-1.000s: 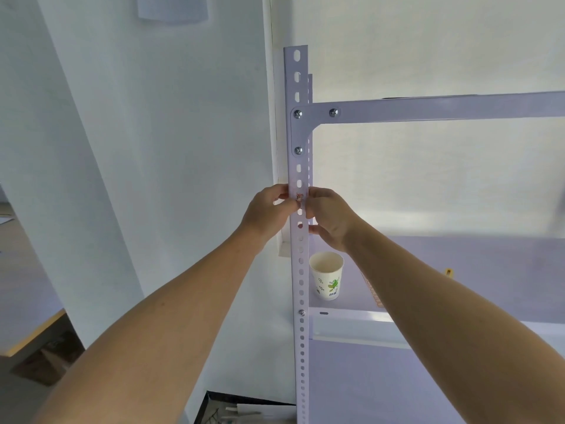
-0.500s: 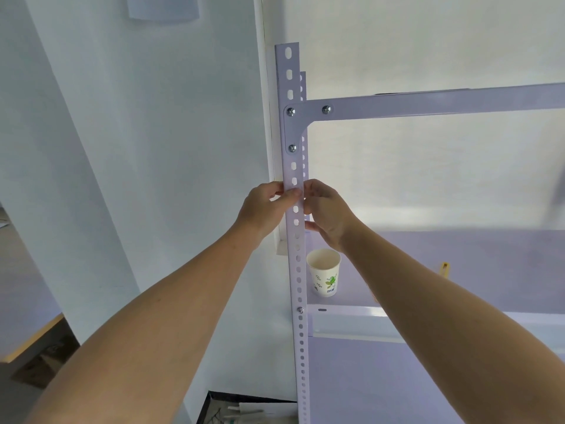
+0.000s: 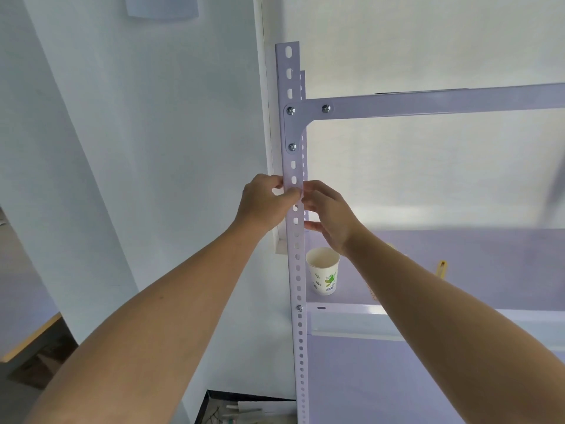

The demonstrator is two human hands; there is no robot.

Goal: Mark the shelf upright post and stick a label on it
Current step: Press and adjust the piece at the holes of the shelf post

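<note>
Post (image 3: 295,240) – pale, perforated, upright – runs from upper centre of the frame down to the bottom edge. A beam (image 3: 428,102) is bolted to it near the top and runs off to the right edge.

Both hands meet on the post at mid-frame, just below the lowest beam bolt (image 3: 292,146).

Left hand (image 3: 263,203): fingers curled round the post's left edge, one digit laid across its front face, tip at the right edge.

Right hand (image 3: 330,215): fingertips bent in against the post's right edge, thumb (image 3: 312,225) out below them and touching the post's side. Cannot tell whether they pinch anything.

Label: cannot make it out among the fingertips.

Cup (image 3: 323,273) – paper, green print – stands upright on the shelf (image 3: 458,289), just right of the post and below the right hand. A small yellow item (image 3: 441,267) lies further right on the same shelf.
</note>
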